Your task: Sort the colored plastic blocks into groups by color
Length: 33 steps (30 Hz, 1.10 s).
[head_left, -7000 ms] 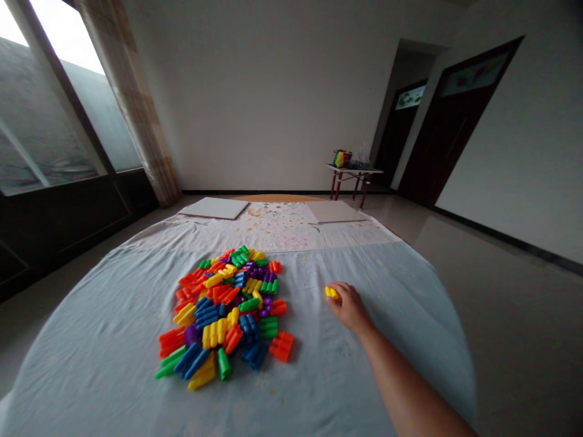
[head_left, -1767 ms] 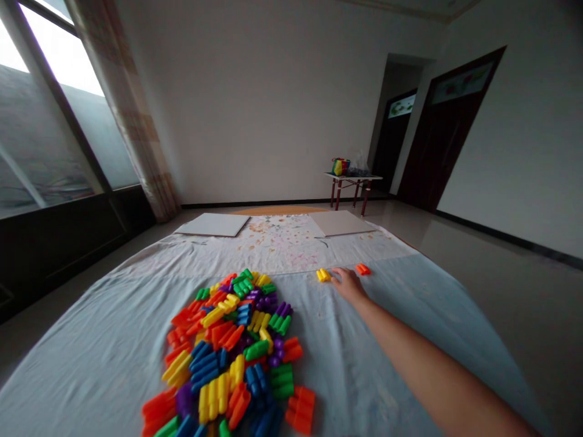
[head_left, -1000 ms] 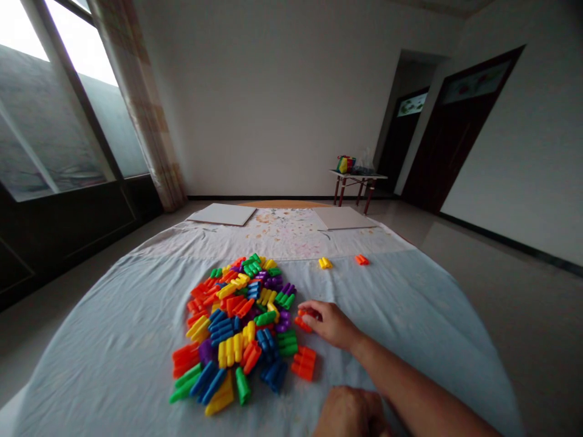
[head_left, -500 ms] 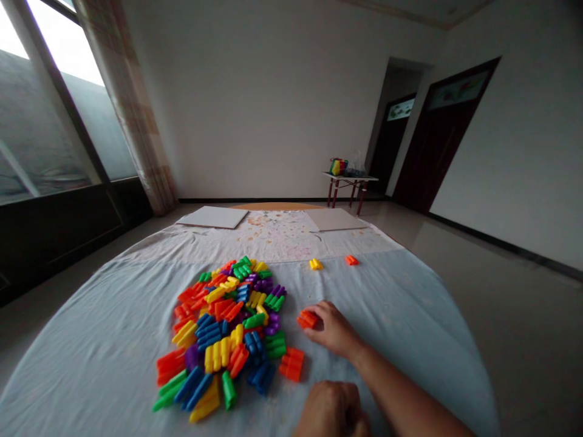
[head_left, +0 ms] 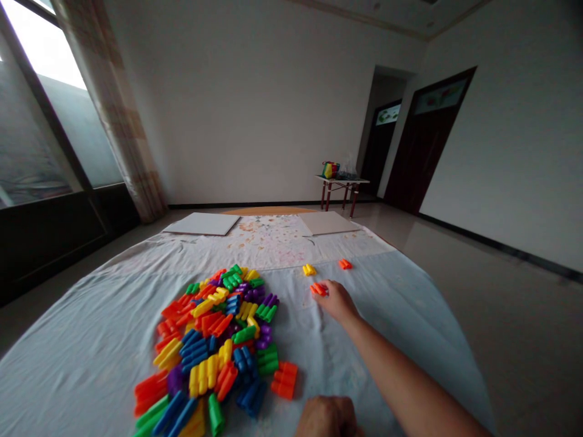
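Note:
My right hand is closed on an orange plastic building block, pinched between thumb and fingers over the blue cloth. Just beyond it lies a yellow block, and a separate orange block rests farther right. My left hand is curled into a fist at the bottom edge, partly cut off; whatever its fingers may hold is hidden. To the left spreads a heap of blocks in orange, yellow, green, blue and purple. An orange ribbed block sits at the heap's right edge, nearest my left hand.
A light cloth covers the round table. At its far side lie a white board on the left and a beige board on the right. Against the back wall stands a small table with a colourful bag.
My right hand has carried the orange block away from me, closer to the yellow block. My left hand stays fisted, now lower in view. The camera view has shifted slightly.

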Each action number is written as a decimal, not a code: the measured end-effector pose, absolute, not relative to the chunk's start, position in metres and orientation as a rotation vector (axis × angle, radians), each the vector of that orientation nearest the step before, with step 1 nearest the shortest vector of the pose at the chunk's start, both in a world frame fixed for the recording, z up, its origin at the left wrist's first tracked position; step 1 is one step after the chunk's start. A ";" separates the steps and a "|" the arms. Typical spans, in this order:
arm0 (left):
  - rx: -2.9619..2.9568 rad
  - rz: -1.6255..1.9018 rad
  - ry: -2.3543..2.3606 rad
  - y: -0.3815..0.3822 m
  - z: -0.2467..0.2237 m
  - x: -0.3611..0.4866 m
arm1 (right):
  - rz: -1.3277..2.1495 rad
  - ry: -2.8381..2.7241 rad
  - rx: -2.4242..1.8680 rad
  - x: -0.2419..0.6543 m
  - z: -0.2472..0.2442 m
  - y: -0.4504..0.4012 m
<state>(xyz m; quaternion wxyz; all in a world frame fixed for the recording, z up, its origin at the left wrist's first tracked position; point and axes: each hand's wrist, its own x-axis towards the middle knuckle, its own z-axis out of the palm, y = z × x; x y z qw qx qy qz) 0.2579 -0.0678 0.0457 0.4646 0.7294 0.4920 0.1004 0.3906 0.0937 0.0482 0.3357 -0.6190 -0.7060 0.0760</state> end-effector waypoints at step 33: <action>1.859 0.138 1.215 -0.056 0.028 0.260 | 0.164 -1.794 -1.685 0.401 0.033 0.096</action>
